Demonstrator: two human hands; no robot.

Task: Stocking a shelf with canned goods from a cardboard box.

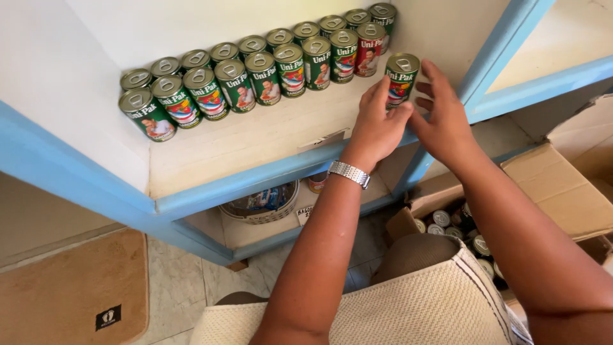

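Observation:
A green tin can with a pull-tab lid stands upright on the white shelf, at the right end near the blue frame. My left hand rests against its left side, and a metal watch sits on that wrist. My right hand touches the can's right side with fingers spread. Both hands cup the can between them. Two rows of similar cans, mostly green and one red, line the back of the shelf.
An open cardboard box with several more cans sits on the floor at right. A woven basket stands on the lower shelf. A tan mat lies on the tiled floor at left. My knees fill the bottom middle.

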